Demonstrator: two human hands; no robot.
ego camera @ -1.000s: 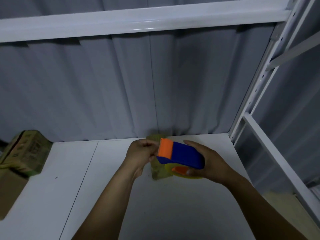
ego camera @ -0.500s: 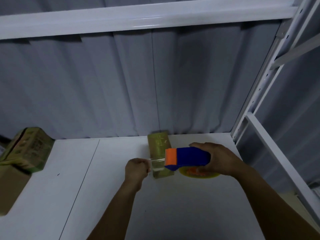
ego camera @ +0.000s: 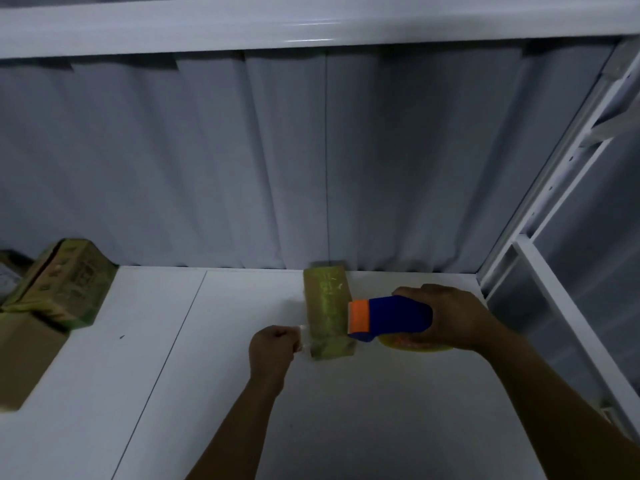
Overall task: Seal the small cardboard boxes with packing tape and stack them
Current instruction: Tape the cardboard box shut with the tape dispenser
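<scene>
Left grip (ego camera: pixel 273 344) pinches tape (ego camera: pixel 300 338); right grip (ego camera: pixel 448 317) clasps dispenser (ego camera: pixel 393 318).

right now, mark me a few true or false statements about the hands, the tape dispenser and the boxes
1. The right hand grips the blue and orange tape dispenser. True.
2. The left hand lies flat on top of the small box. False: it pinches the tape end just left of the box.
3. The small box lies on the white table. True.
4. The other boxes sit at the table's right edge. False: they are at its left edge.
</scene>
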